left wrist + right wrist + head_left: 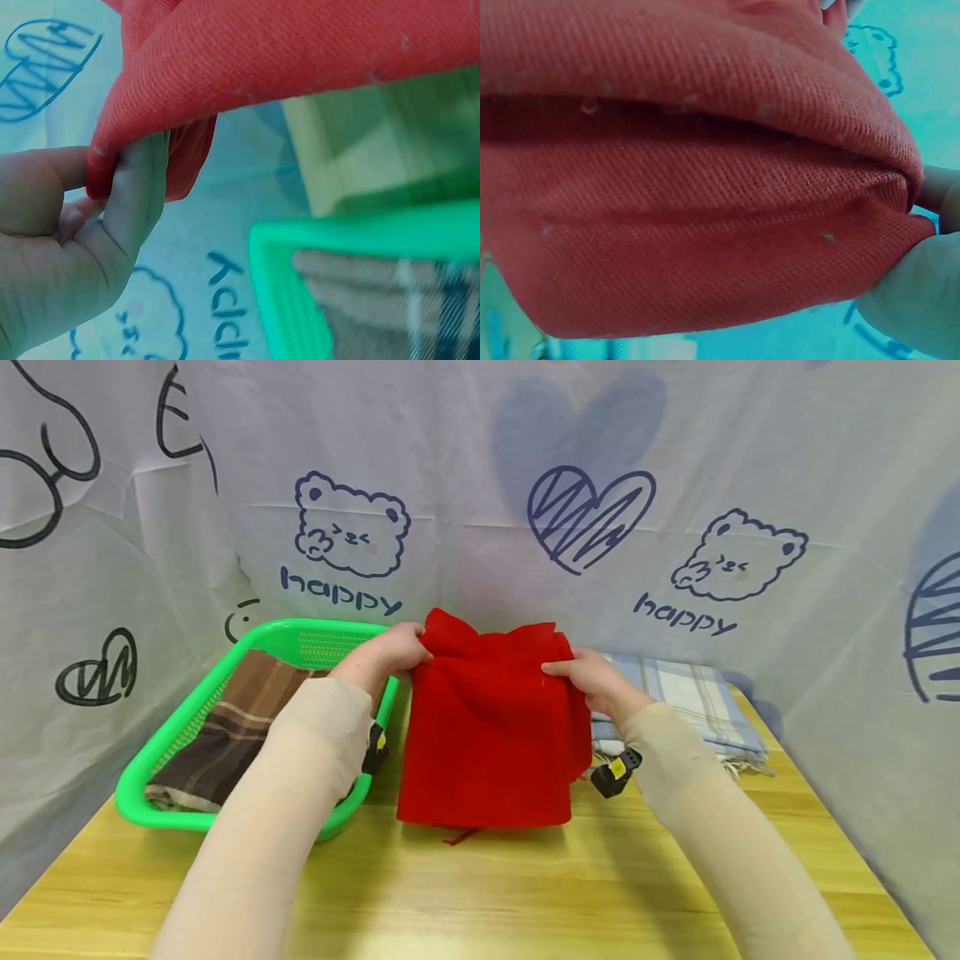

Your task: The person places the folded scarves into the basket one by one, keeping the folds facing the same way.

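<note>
Two hands at work, one red cloth [487,735] between them! The left hand [386,653] has its upper left corner, thumb on one side and fingers on the other, the gap closed down to the cloth's thickness. Across at the opposite upper corner, the right hand [600,683] matches it, thumb and fingers pinching the edge. So that's two grips on a single piece, and the red fabric hangs down below both sets of fingers in folded layers, a loose strand or two poking out beneath its lower edge. Whether that edge touches the table [465,902], I can't tell.

Over to the left of the left fingers: one green basket [172,820], and inside it a brown plaid cloth [240,718]; the forearm hides part of it. Just beyond the right fingers, on their outer side, sits one folded blue-and-white plaid cloth [686,702] with a fringe, partly covered by the red. Two black devices, one at each wrist, the right one [617,772] showing a yellow patch. Behind all those fingers, one white backdrop [465,452], two bear drawings near its middle, each with a "happy" beneath.
</note>
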A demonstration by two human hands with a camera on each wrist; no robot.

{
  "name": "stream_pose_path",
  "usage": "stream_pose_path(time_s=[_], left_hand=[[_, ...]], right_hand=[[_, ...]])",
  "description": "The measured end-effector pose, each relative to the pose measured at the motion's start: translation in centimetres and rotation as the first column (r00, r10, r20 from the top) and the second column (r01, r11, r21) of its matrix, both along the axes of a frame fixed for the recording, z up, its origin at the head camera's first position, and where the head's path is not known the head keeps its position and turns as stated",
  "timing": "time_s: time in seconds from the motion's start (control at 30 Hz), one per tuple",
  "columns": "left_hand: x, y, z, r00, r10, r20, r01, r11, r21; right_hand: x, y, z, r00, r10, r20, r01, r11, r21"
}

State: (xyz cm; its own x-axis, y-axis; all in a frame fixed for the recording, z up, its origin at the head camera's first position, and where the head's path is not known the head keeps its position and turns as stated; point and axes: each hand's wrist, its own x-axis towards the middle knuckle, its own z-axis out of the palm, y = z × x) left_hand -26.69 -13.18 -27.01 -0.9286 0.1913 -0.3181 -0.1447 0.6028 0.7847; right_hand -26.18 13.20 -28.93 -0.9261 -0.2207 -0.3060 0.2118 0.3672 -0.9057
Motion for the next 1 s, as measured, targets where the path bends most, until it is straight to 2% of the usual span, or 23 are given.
stream_pose_path(time_s=[0.07, 0.23, 0.4, 0.6, 0.77, 1.0], left_hand=[[0.5, -0.7, 1.3, 1.000, 0.003, 0.003, -0.003, 1.000, -0.008], [0.5, -2.9, 3.0, 1.000, 0.006, -0.009, -0.007, 0.999, -0.039], [1.0, -4.8, 4.7, 1.000, -0.003, -0.025, 0.001, 0.996, -0.084], [1.5, -7.0, 6.7, 0.998, 0.012, -0.054, -0.019, 0.991, -0.132], [1.8, -9.1, 8.4, 0.996, 0.019, -0.085, -0.034, 0.983, -0.183], [2.2, -12.0, 11.1, 0.993, 0.050, -0.104, -0.071, 0.976, -0.207]], right_hand=[[-0.1, -0.7, 0.9, 1.000, 0.004, 0.000, -0.004, 1.000, -0.007], [-0.2, -2.7, 2.6, 1.000, 0.007, -0.009, -0.007, 0.999, -0.050], [-0.1, -4.7, 3.7, 1.000, 0.017, -0.011, -0.018, 0.996, -0.090], [0.0, -7.1, 5.2, 1.000, 0.011, -0.008, -0.011, 0.994, -0.107], [0.1, -9.2, 6.3, 1.000, 0.005, -0.031, -0.010, 0.989, -0.150], [0.5, -12.2, 7.4, 0.997, 0.016, -0.076, -0.032, 0.974, -0.223]])
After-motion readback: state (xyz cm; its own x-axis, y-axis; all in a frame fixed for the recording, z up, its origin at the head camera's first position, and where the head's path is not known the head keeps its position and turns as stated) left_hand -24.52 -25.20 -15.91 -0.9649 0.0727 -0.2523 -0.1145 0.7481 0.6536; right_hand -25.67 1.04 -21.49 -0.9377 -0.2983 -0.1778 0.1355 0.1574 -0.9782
